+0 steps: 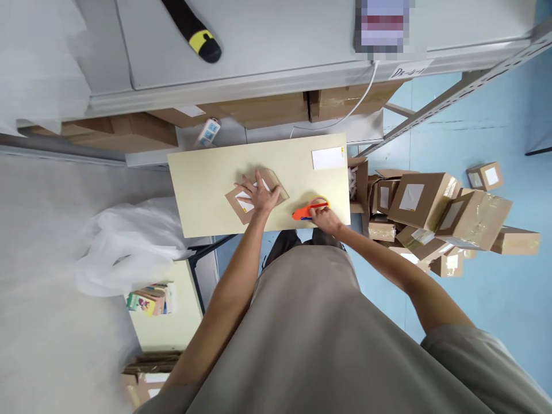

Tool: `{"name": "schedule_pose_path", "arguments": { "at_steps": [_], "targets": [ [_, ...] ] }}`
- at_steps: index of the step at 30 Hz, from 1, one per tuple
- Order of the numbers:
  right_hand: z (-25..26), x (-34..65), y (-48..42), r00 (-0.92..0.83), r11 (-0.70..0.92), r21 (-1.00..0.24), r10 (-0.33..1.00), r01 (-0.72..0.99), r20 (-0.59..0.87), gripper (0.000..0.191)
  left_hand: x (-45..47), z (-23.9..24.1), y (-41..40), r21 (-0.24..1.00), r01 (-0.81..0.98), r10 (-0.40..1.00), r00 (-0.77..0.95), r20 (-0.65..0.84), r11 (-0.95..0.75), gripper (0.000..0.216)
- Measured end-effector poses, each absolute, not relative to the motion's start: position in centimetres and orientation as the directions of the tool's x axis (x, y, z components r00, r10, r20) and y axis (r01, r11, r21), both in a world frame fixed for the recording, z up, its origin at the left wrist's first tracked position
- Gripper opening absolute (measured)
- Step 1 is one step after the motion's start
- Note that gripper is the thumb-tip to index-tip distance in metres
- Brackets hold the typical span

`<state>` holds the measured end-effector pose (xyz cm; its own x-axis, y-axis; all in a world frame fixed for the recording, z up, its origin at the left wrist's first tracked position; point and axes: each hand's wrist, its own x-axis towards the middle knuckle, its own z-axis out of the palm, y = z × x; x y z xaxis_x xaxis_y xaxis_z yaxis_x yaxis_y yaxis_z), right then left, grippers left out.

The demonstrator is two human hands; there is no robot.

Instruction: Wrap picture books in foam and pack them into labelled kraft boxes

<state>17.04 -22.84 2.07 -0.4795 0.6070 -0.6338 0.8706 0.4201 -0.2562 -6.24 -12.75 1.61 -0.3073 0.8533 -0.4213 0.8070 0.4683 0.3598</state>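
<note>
A small cardboard box [245,217] with a white label lies at an angle on the pale yellow table [202,195]. Spread over its top is my left hand [260,194], fingers apart, partly covering the label. My right hand [326,219] is closed on an orange tape dispenser [302,213] that carries a roll of tape, low over the table's right part near the front edge. A white sheet or envelope [328,158] with a small yellow mark rests at the table's far right corner.
Many labelled cardboard boxes [416,201] are piled on the floor at right. A shelf [276,52] with a handheld black-and-yellow tool [204,43] spans the back, above a power strip [208,133]. White plastic wrap [133,241] and books [150,299] are at left.
</note>
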Motion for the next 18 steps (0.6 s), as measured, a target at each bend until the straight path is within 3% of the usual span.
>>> {"name": "schedule_pose_path", "arguments": {
  "at_steps": [6,18],
  "targets": [
    [2.2,18.9,-19.3,-0.387,0.342,-0.199,0.673,0.918,-0.63,0.056,-6.5,1.9,-13.4,0.337,0.855,0.869,-0.227,-0.44,0.394,0.113],
    [1.8,12.0,-18.8,-0.586,0.538,-0.27,0.593,0.799,-0.553,0.049,-8.1,2.5,-17.2,0.472,0.864,0.896,0.056,-0.44,0.178,0.101]
  ]
}}
